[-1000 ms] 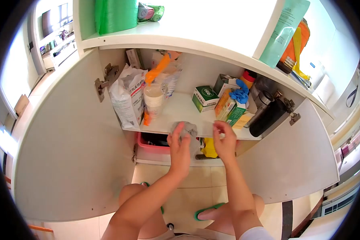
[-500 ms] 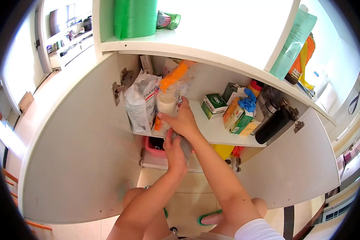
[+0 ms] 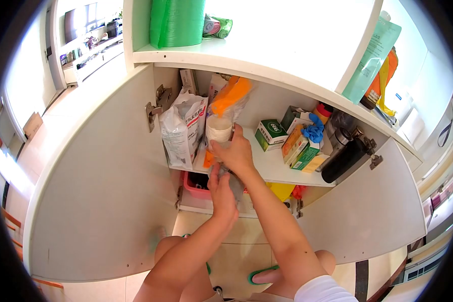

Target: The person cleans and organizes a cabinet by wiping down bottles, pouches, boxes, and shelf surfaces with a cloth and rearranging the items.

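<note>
A stack of paper cups (image 3: 219, 129) in a clear bag with an orange part (image 3: 231, 96) stands at the left of the cabinet shelf. My right hand (image 3: 235, 152) is wrapped round the lower part of the stack from its right side. Just below, my left hand (image 3: 220, 189) holds a crumpled grey cloth-like thing (image 3: 235, 187) at the shelf's front edge; its exact nature is unclear. Left of the cups is a white printed bag (image 3: 183, 132), standing upright.
Boxes (image 3: 271, 135), a blue crumpled glove-like item (image 3: 313, 129) and a black bottle (image 3: 344, 160) occupy the shelf's right side. Open doors flank the cabinet, left (image 3: 100, 181) and right (image 3: 365, 201). Below sits a pink bin (image 3: 196, 190).
My right hand has moved left to the cups and closed round them. The cups have shifted slightly to the right beside the white bag. The whole view has shifted too.
</note>
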`<state>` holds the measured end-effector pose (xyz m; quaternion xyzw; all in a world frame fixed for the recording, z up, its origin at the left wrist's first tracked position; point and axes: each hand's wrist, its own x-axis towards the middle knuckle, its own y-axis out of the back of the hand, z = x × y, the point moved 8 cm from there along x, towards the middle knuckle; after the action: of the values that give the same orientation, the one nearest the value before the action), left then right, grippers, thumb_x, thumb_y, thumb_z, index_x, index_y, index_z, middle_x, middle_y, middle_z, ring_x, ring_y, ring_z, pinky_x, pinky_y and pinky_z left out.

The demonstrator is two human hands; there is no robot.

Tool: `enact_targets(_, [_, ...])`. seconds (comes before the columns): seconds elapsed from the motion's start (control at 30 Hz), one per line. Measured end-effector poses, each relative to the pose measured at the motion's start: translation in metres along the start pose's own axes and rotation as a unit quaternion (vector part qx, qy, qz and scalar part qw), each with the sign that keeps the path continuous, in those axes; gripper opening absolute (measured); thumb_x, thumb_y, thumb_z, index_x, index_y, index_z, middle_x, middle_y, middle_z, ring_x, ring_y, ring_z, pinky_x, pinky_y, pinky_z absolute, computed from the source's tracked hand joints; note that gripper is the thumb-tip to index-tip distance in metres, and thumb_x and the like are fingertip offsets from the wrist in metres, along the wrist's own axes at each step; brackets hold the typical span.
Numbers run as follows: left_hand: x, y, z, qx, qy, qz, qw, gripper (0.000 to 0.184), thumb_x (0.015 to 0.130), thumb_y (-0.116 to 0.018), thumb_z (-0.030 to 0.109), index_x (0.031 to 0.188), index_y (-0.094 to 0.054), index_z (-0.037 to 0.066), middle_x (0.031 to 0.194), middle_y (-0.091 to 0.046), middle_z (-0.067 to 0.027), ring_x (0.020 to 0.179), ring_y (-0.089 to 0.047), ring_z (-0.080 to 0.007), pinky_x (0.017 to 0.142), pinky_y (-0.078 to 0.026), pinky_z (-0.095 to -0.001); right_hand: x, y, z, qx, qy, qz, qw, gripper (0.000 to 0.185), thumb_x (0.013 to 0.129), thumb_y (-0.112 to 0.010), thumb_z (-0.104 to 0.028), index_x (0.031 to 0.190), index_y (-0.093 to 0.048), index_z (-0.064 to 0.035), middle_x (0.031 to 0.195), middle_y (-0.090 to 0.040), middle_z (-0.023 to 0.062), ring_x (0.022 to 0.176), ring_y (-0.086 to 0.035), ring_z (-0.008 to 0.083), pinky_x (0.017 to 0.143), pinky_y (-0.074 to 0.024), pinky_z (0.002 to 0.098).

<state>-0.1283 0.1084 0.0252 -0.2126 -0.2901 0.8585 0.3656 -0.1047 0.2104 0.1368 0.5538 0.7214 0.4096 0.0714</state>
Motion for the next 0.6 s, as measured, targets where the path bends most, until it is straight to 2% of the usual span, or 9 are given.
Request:
enact_targets(0.13, [-0.003, -0.001, 0.005, 0.008, 0.010, 0.001, 1.000, 0.051, 0.091, -0.046, 0.009, 0.141, -0.034, 0.007, 0.134, -0.046, -0.0095, 0.117, -0.049, -0.0182, 0.098, -0.041, -0.0323, -0.001, 0.016, 0.011, 0.059, 0.044, -0.021, 0.997, 0.078, 0.072, -0.073, -0.032, 0.130, -0.037, 0.0056, 0.108, -0.063, 0.0265, 0.101, -0.061, 0.0413, 0.089, -0.0481, 0.0423])
enact_targets(0.2, [-0.005, -0.005, 0.007, 0.016, 0.020, -0.021, 0.999, 0.054, 0.090, -0.050, 0.013, 0.142, -0.036, 0.006, 0.140, -0.025, -0.0120, 0.127, -0.036, -0.0208, 0.106, -0.033, -0.0327, -0.003, 0.024, 0.014, 0.072, 0.054, -0.040, 0.995, 0.078, 0.072, -0.074, -0.030, 0.131, -0.038, 0.0050, 0.111, -0.062, 0.0261, 0.104, -0.060, 0.0412, 0.092, -0.0471, 0.0417])
enact_targets(0.3, [-0.009, -0.012, 0.007, -0.002, 0.051, -0.039, 0.998, 0.055, 0.088, -0.050, 0.010, 0.142, -0.036, 0.007, 0.140, -0.026, -0.0104, 0.127, -0.036, -0.0194, 0.104, -0.035, -0.0330, -0.007, 0.029, 0.021, 0.092, 0.040, -0.083, 0.992, 0.079, 0.072, -0.075, -0.027, 0.133, -0.037, 0.0045, 0.118, -0.059, 0.0252, 0.112, -0.057, 0.0385, 0.096, -0.0444, 0.0399])
enact_targets(0.37, [-0.005, -0.013, 0.006, -0.003, 0.047, -0.046, 0.998, 0.056, 0.088, -0.050, 0.009, 0.142, -0.036, 0.007, 0.139, -0.029, -0.0095, 0.125, -0.039, -0.0191, 0.102, -0.037, -0.0328, -0.012, 0.029, 0.016, 0.097, 0.078, -0.135, 0.983, 0.086, 0.074, -0.076, -0.035, 0.136, -0.032, 0.0051, 0.125, -0.054, 0.0252, 0.117, -0.055, 0.0334, 0.099, -0.0427, 0.0378])
enact_targets(0.4, [-0.005, -0.016, 0.009, -0.004, 0.043, -0.050, 0.998, 0.056, 0.087, -0.050, 0.008, 0.142, -0.037, 0.007, 0.138, -0.033, -0.0087, 0.123, -0.042, -0.0187, 0.101, -0.039, -0.0326, -0.012, 0.032, 0.018, 0.096, 0.077, -0.132, 0.984, 0.086, 0.074, -0.076, -0.035, 0.136, -0.032, 0.0051, 0.125, -0.054, 0.0252, 0.117, -0.055, 0.0334, 0.099, -0.0427, 0.0378])
enact_targets(0.47, [-0.006, -0.020, 0.012, -0.034, 0.062, -0.049, 0.996, 0.056, 0.087, -0.050, 0.007, 0.142, -0.037, 0.008, 0.137, -0.037, -0.0083, 0.121, -0.044, -0.0186, 0.099, -0.040, -0.0321, -0.017, 0.034, 0.014, 0.115, 0.130, -0.175, 0.969, 0.096, 0.075, -0.077, -0.037, 0.143, -0.023, 0.0044, 0.133, -0.048, 0.0257, 0.123, -0.049, 0.0343, 0.103, -0.0390, 0.0386])
enact_targets(0.6, [-0.002, -0.024, 0.015, -0.092, 0.068, -0.059, 0.992, 0.055, 0.088, -0.048, 0.004, 0.142, -0.037, 0.009, 0.134, -0.046, -0.0081, 0.116, -0.050, -0.0187, 0.096, -0.043, -0.0309, -0.019, 0.038, 0.033, 0.103, 0.089, -0.178, 0.975, 0.101, 0.075, -0.077, -0.035, 0.146, -0.016, 0.0042, 0.135, -0.046, 0.0255, 0.125, -0.047, 0.0346, 0.105, -0.0376, 0.0390])
